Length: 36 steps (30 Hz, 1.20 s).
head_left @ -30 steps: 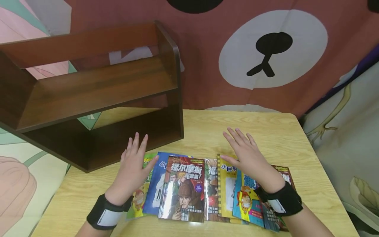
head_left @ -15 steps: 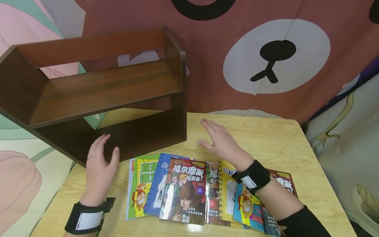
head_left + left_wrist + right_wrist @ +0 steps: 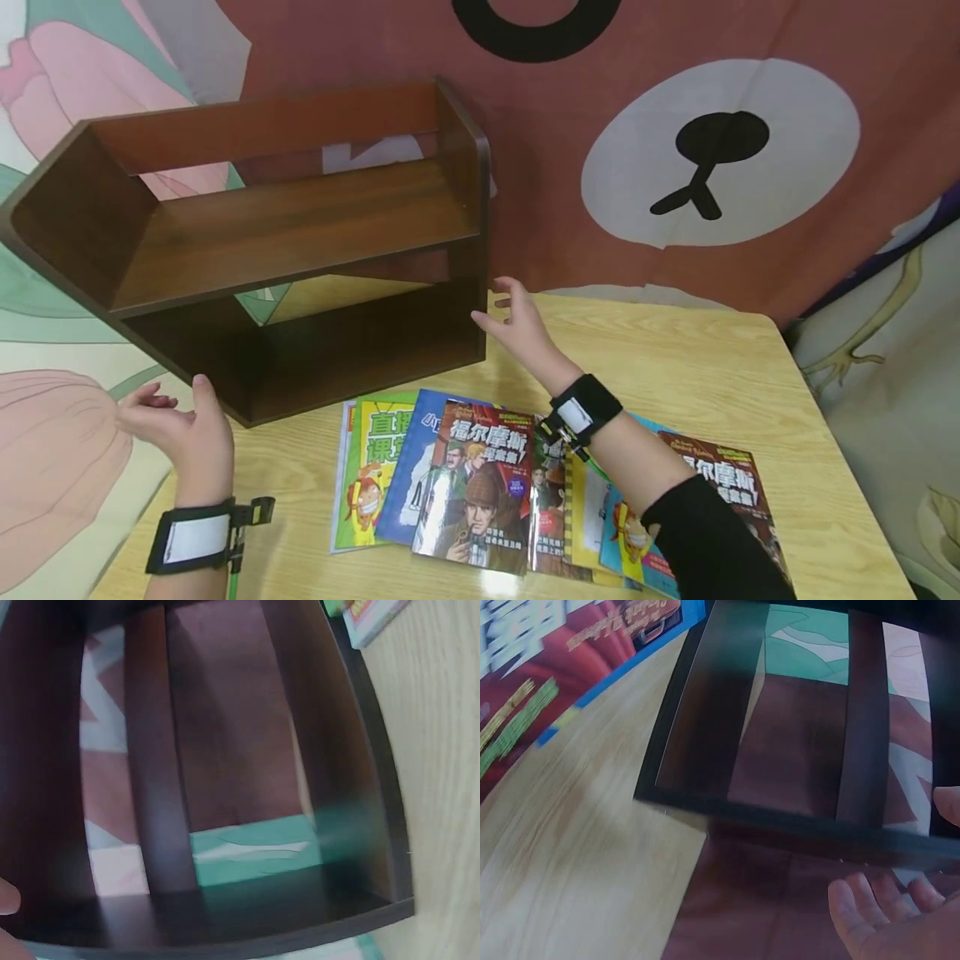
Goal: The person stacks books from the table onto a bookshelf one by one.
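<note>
A dark brown two-tier wooden bookshelf stands at the back left of the table with bare boards. My left hand is off its left side panel, thumb up and fingers loosely bent, holding nothing. Only a bit of that hand shows in the left wrist view, at the left edge. Beside the right side panel is my right hand, thumb and fingers spread apart. In the right wrist view this hand has its fingers on the panel's outer side. Whether it touches the wood I cannot tell.
A row of overlapping books lies in front of the shelf, among them a detective book, a blue book and a green-yellow one. The light wooden table meets a bear-patterned cloth behind.
My hands have moved apart from over the books: the left one out to the shelf's left side, the right one forward and left to its right side. The head view has shifted slightly.
</note>
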Each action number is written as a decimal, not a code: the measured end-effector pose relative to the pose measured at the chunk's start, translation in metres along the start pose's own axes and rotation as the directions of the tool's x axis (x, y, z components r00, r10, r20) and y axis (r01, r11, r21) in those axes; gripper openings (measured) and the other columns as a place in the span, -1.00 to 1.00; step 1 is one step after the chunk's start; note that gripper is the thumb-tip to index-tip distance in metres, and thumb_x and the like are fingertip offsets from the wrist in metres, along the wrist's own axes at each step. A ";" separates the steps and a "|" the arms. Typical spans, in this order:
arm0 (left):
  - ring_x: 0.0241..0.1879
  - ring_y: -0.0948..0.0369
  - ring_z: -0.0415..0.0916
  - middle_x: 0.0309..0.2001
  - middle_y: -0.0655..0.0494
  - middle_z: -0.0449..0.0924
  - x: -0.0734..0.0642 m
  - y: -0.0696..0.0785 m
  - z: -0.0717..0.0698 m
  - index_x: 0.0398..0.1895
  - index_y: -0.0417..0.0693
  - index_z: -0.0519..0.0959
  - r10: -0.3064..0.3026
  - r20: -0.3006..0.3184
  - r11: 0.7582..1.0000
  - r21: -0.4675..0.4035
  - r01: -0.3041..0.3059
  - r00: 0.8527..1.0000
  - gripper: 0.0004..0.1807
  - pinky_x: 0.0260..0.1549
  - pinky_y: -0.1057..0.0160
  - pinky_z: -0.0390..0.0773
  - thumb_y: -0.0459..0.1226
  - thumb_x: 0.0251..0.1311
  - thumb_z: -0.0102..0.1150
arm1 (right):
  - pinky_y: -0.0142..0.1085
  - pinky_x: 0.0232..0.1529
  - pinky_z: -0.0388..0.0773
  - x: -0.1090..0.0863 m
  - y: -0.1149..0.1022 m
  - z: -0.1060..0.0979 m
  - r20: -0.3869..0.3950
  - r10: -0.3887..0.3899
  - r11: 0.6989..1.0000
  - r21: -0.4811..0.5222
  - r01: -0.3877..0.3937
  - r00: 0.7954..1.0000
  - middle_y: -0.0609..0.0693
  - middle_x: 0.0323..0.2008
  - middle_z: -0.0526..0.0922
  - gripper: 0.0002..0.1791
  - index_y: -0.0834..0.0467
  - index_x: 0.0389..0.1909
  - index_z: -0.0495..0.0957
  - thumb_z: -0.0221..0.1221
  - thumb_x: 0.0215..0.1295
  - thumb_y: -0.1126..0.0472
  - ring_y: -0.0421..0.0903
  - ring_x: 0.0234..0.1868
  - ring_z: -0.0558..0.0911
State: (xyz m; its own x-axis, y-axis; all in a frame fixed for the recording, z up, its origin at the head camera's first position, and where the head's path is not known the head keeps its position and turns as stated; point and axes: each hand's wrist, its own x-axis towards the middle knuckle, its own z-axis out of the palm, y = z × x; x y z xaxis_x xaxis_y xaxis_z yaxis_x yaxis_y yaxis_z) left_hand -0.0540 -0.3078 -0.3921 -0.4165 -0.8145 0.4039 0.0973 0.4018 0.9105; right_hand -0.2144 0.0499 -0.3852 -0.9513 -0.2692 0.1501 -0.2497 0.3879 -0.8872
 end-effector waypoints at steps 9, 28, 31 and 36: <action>0.28 0.20 0.20 0.26 0.01 0.20 0.020 -0.030 0.009 0.33 0.01 0.11 -0.279 0.148 0.960 0.015 0.280 0.949 -0.48 0.28 0.39 0.14 -0.20 0.35 -0.06 | -0.09 0.29 0.34 0.020 -0.009 0.028 -0.048 0.057 0.998 0.043 -0.054 0.997 0.10 0.30 0.35 -0.36 0.17 0.38 0.13 0.08 0.37 0.04 0.04 0.31 0.35; -0.60 0.58 0.37 -0.66 0.75 0.39 0.032 -0.052 0.017 -0.23 -0.27 0.62 -0.154 0.124 0.972 0.199 0.128 0.980 -0.70 -0.61 0.63 0.32 -0.17 0.28 0.10 | -0.08 0.12 0.48 0.032 -0.007 0.022 -0.104 0.051 0.995 -0.075 -0.059 0.993 0.23 0.15 0.51 -0.62 0.26 0.21 0.36 -0.05 0.42 0.25 0.07 0.15 0.51; -0.63 0.57 0.32 -0.68 0.75 0.36 0.033 -0.051 0.018 -0.24 -0.25 0.61 -0.147 0.140 0.969 0.218 0.115 0.979 -0.69 -0.65 0.62 0.27 -0.14 0.27 0.10 | -0.08 0.10 0.49 0.030 -0.008 0.019 -0.117 0.046 0.995 -0.082 -0.056 0.992 0.24 0.12 0.52 -0.62 0.29 0.20 0.36 -0.04 0.42 0.25 0.07 0.11 0.53; -0.63 0.57 0.31 -0.69 0.73 0.35 0.033 -0.047 0.017 -0.22 -0.26 0.62 -0.155 0.139 0.962 0.245 0.118 0.978 -0.67 -0.67 0.61 0.25 -0.13 0.26 0.11 | -0.10 0.07 0.51 0.024 -0.008 0.015 -0.113 0.020 0.993 -0.111 -0.032 0.993 0.24 0.08 0.55 -0.64 0.30 0.16 0.37 -0.03 0.41 0.26 0.03 0.04 0.55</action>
State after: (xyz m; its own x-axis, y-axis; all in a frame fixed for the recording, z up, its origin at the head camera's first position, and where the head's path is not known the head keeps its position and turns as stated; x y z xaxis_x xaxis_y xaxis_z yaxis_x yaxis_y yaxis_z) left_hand -0.0879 -0.3459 -0.4233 -0.5485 -0.8006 0.2414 -0.1771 0.3933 0.9022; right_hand -0.2328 0.0270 -0.3810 -0.9703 -0.1607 0.1808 -0.2375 0.4915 -0.8379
